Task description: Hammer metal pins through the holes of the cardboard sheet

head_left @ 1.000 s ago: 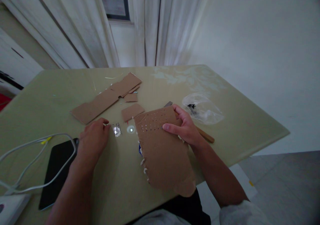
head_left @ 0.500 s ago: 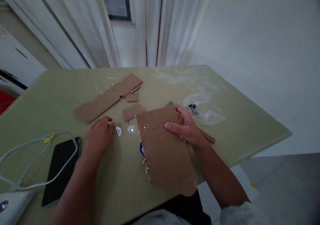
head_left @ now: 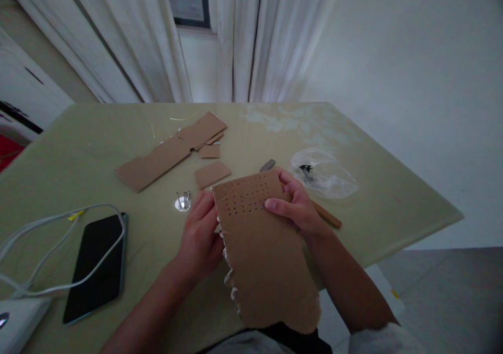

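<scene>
A person's right hand pinched the perforated cardboard sheet, thumb on its hole grid, tilting it above the desk edge; the left hand, fingers loosely together, steadied the sheet's nine o'clock edge, pins at eleven o'clock

Lay strewn across a pale green table: cardboard scraps, a black phone under a white cable, small metal pins, a clear plastic bag, a wooden-handled tool.
</scene>
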`<state>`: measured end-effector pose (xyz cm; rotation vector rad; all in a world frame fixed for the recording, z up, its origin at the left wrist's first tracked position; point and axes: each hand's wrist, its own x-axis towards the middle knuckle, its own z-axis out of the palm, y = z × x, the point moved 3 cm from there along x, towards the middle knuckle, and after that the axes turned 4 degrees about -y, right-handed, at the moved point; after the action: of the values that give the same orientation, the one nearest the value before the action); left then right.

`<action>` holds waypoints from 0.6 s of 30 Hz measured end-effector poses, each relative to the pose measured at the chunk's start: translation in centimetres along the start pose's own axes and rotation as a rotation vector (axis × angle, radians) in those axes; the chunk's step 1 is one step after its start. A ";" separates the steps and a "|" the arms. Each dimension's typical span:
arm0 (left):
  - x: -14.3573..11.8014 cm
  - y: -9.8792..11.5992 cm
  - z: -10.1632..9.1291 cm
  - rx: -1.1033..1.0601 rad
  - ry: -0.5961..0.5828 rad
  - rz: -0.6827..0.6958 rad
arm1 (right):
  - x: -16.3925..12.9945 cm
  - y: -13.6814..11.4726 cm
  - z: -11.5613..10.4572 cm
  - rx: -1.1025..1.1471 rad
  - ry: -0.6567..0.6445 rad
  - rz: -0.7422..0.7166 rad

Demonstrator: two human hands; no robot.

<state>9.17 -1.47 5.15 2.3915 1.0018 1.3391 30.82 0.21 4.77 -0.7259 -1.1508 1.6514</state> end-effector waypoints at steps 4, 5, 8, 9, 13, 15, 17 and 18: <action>0.0 1.1 0.6 -0.175 0.056 0.004 | -0.1 0.1 0.1 -0.003 -0.004 0.017; 0.0 1.2 0.7 -0.193 0.068 -0.013 | -0.1 0.1 0.2 -0.008 -0.009 0.019; 0.1 1.2 0.9 -0.218 0.086 -0.091 | -0.1 0.0 0.3 -0.024 -0.020 0.014; 0.2 1.1 1.0 -0.226 0.084 -0.117 | -0.1 0.0 0.3 -0.025 -0.020 0.011; 0.1 0.9 1.3 -0.283 0.086 -0.175 | -0.1 -0.1 0.5 -0.004 -0.035 0.021; 0.1 0.9 1.4 -0.305 0.088 -0.196 | -0.1 -0.1 0.5 -0.001 -0.042 0.028; 0.0 0.8 1.5 -0.323 0.086 -0.226 | -0.1 -0.1 0.5 -0.006 -0.043 0.030; -0.1 0.7 1.6 -0.331 0.085 -0.244 | 0.0 -0.1 0.4 -0.011 -0.042 0.032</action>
<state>10.78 -1.86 4.52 1.9206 0.9697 1.3999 30.49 0.05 5.03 -0.7228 -1.1840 1.6950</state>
